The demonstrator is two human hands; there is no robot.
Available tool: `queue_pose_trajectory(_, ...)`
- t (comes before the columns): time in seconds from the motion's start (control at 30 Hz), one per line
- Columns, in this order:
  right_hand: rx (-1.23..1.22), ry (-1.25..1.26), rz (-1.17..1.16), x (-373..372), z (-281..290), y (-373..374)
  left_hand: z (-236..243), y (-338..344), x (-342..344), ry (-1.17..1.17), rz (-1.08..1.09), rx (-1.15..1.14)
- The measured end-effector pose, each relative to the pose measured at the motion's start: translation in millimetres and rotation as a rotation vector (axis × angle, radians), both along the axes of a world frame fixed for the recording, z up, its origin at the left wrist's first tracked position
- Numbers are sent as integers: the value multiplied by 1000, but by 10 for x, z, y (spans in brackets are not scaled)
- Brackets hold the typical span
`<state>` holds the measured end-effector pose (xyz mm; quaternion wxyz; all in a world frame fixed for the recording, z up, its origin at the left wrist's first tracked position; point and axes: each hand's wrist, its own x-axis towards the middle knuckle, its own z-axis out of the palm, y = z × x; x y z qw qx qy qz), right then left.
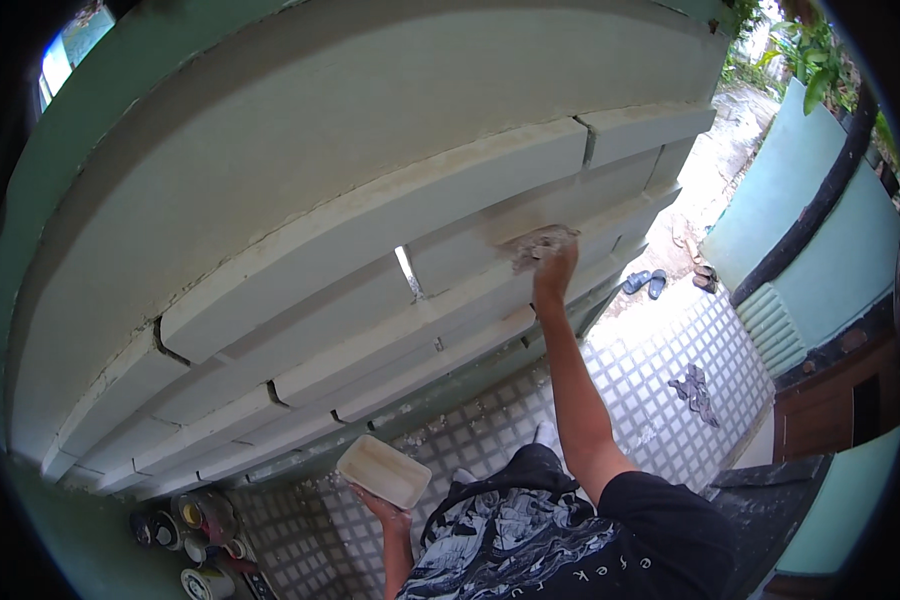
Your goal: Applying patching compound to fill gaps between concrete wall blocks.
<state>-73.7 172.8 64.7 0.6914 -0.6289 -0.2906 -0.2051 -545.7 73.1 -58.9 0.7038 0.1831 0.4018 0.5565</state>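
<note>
My right hand point(556, 270) is stretched up to the wall with its fingers closed round a crumpled, greyish-white rag point(538, 245). The rag lies against the pale stepped wall point(470, 255), on one of its long raised bands; motion blurs its left edge. Low in front of my body, my left hand point(380, 508) grips a shallow cream rectangular tub point(384, 472) from below and beside its near edge. The tub's open side faces up, and its inside looks pale with no clear contents.
Several buckets and pots point(205, 525) crowd the lower left corner. On the checkered tile floor point(660, 360) lie a crumpled grey cloth point(694, 394), blue-grey sandals point(644, 282) and brown footwear point(705, 277). White flecks dot the floor along the wall's foot.
</note>
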Motion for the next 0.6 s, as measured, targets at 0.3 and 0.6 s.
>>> queue_pose_trajectory(0.3,-393,-1,35,-280,119,153,47,-1,-45,-45,5,-68)
queue_pose_trajectory(0.6,86,390,266,-785,890,-489,-220,9,-228,-126,67,-34)
